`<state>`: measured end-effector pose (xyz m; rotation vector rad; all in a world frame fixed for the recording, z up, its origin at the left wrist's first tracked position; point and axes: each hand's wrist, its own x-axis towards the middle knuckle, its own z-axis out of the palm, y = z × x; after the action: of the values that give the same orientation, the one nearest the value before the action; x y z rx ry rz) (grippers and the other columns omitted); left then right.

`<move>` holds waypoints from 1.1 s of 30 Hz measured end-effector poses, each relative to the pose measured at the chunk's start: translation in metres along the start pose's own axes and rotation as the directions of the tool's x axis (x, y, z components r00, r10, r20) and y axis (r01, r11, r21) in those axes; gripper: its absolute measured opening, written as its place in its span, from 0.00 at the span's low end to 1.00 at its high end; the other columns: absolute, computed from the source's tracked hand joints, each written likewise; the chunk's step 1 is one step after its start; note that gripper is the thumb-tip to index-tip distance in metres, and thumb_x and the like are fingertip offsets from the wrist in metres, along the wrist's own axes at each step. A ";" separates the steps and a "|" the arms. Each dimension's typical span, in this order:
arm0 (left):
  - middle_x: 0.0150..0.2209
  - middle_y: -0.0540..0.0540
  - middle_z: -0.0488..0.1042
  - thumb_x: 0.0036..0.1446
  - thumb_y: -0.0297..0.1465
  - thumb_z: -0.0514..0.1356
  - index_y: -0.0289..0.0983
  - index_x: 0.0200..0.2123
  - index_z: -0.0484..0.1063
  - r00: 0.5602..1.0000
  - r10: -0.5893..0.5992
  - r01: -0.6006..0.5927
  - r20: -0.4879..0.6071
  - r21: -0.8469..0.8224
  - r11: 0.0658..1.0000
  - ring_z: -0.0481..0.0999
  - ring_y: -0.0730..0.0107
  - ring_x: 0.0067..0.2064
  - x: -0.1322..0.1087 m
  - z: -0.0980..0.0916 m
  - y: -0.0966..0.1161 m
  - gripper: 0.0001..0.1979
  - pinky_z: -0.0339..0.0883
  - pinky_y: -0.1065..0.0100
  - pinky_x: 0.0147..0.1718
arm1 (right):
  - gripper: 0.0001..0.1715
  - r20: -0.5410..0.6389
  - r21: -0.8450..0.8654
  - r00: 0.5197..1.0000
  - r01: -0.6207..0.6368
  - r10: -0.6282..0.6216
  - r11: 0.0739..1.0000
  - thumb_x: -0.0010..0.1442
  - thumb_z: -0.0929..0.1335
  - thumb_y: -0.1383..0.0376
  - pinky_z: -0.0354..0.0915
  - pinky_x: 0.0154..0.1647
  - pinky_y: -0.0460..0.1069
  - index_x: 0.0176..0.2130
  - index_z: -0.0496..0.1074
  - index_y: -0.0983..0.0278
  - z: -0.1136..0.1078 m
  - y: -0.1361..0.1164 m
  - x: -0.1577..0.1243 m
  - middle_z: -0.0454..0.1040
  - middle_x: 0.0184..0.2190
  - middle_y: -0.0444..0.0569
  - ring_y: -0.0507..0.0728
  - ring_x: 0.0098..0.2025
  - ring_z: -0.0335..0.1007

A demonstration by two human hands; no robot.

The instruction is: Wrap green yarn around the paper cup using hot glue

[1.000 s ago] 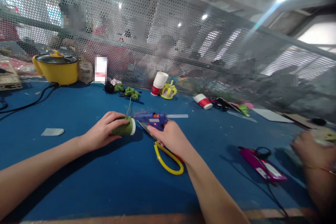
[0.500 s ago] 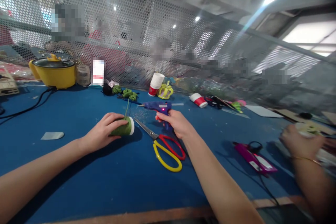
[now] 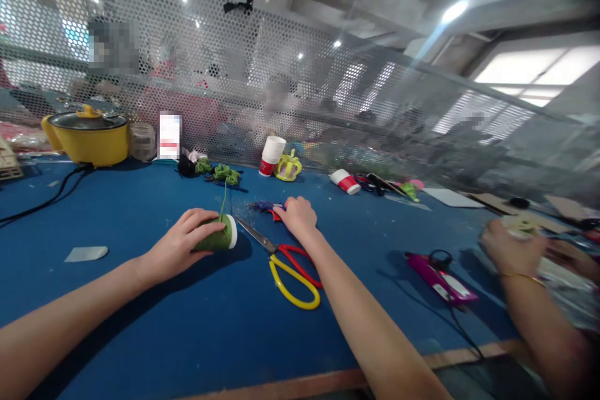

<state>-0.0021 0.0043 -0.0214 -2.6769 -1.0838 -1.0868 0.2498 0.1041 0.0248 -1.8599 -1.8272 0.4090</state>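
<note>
My left hand [image 3: 173,240] is closed around a cup-shaped piece wound with green yarn [image 3: 213,236], lying on its side with its white end facing right. A strand runs from it up to a small heap of green yarn [image 3: 225,174]. My right hand [image 3: 299,217] is closed on a blue hot glue gun [image 3: 266,206], low over the table; its nozzle points left and the palm hides most of the handle. Between my hands lie scissors [image 3: 268,245] with one red and one yellow handle loop, blades slightly parted, partly beneath my right forearm.
A yellow electric pot [image 3: 96,140], phone [image 3: 169,135], stacked paper cups [image 3: 272,155] and yellow crocheted basket [image 3: 287,167] line the back. Another cup [image 3: 345,181] lies tipped. At right are a purple corded device [image 3: 440,278] and another person's hand [image 3: 513,247] holding something pale.
My right hand has brought the glue gun lower and turned over it, covering more of its body. The left hand keeps its hold on the yarn-wound piece. The whole view has shifted slightly.
</note>
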 end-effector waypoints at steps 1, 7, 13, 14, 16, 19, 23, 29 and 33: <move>0.50 0.39 0.62 0.54 0.25 0.57 0.39 0.51 0.58 1.000 0.008 -0.008 0.003 -0.002 1.000 0.61 0.56 0.51 0.000 0.000 0.001 0.21 0.61 0.51 0.48 | 0.12 -0.002 -0.002 0.999 0.039 -0.039 0.999 0.49 0.69 0.60 0.61 0.38 0.50 0.22 0.69 0.65 0.000 -0.007 -0.003 0.73 0.32 0.56 0.62 0.43 0.66; 0.52 0.38 0.57 0.55 0.26 0.55 0.40 0.52 0.58 0.998 0.057 -0.055 0.020 -0.054 0.997 0.60 0.55 0.53 -0.003 0.004 0.004 0.21 0.62 0.52 0.49 | 0.32 0.452 0.440 0.797 0.191 -0.400 0.878 0.55 0.57 0.44 0.59 0.42 0.50 0.30 0.75 0.65 0.017 -0.052 -0.035 0.75 0.34 0.50 0.57 0.39 0.68; 0.50 0.41 0.56 0.55 0.29 0.55 0.42 0.52 0.60 0.997 -0.015 0.023 0.073 -0.117 0.993 0.62 0.55 0.52 -0.006 0.004 0.003 0.20 0.63 0.53 0.48 | 0.19 0.366 0.682 0.831 0.068 -0.420 0.729 0.44 0.70 0.52 0.58 0.30 0.47 0.26 0.72 0.66 0.033 -0.062 -0.048 0.70 0.21 0.44 0.51 0.26 0.63; 0.50 0.40 0.56 0.55 0.29 0.55 0.41 0.52 0.60 0.995 -0.036 0.048 0.088 -0.130 0.990 0.62 0.57 0.51 -0.006 0.003 0.004 0.20 0.63 0.54 0.49 | 0.17 0.325 0.699 0.854 0.073 -0.406 0.712 0.44 0.70 0.54 0.58 0.30 0.47 0.25 0.72 0.66 0.033 -0.061 -0.048 0.69 0.21 0.43 0.50 0.25 0.62; 0.49 0.40 0.58 0.54 0.32 0.57 0.41 0.53 0.59 0.991 -0.075 0.094 0.112 -0.168 0.981 0.63 0.58 0.51 -0.003 0.000 0.007 0.22 0.63 0.56 0.49 | 0.15 0.252 0.725 0.888 0.090 -0.384 0.683 0.44 0.70 0.55 0.57 0.31 0.47 0.24 0.70 0.66 0.030 -0.058 -0.049 0.69 0.21 0.43 0.49 0.25 0.60; 0.49 0.41 0.61 0.52 0.36 0.59 0.40 0.54 0.56 0.978 -0.146 0.179 0.146 -0.238 0.955 0.64 0.59 0.50 0.001 -0.005 0.012 0.27 0.63 0.59 0.49 | 0.15 0.180 0.734 0.925 0.100 -0.336 0.671 0.46 0.69 0.55 0.56 0.29 0.47 0.23 0.68 0.66 0.023 -0.056 -0.048 0.67 0.21 0.42 0.48 0.23 0.58; 0.47 0.40 0.65 0.47 0.39 0.63 0.37 0.52 0.57 0.960 -0.221 0.262 0.170 -0.276 0.925 0.67 0.59 0.48 0.004 -0.008 0.015 0.30 0.63 0.59 0.47 | 0.16 0.137 0.742 0.938 0.115 -0.317 0.660 0.46 0.68 0.55 0.55 0.28 0.46 0.22 0.66 0.65 0.019 -0.054 -0.047 0.66 0.20 0.42 0.48 0.22 0.56; 0.45 0.41 0.68 0.46 0.40 0.63 0.37 0.49 0.61 0.957 -0.210 0.259 0.198 -0.274 0.926 0.69 0.59 0.46 0.005 -0.010 0.017 0.28 0.65 0.60 0.44 | 0.13 0.188 0.711 0.938 0.075 -0.292 0.699 0.48 0.68 0.58 0.54 0.26 0.46 0.21 0.65 0.65 0.021 -0.054 -0.047 0.65 0.19 0.42 0.48 0.21 0.55; 0.45 0.41 0.68 0.47 0.39 0.63 0.37 0.49 0.60 0.971 -0.165 0.209 0.171 -0.280 0.937 0.69 0.60 0.46 0.005 -0.012 0.018 0.27 0.65 0.60 0.44 | 0.12 0.230 0.683 0.934 0.045 -0.273 0.729 0.49 0.67 0.60 0.54 0.25 0.46 0.21 0.65 0.65 0.023 -0.055 -0.049 0.66 0.19 0.42 0.48 0.21 0.55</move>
<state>0.0052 -0.0099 -0.0058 -2.9758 -1.3223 -1.1864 0.1886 0.0572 0.0288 -1.1606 -1.6855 1.1878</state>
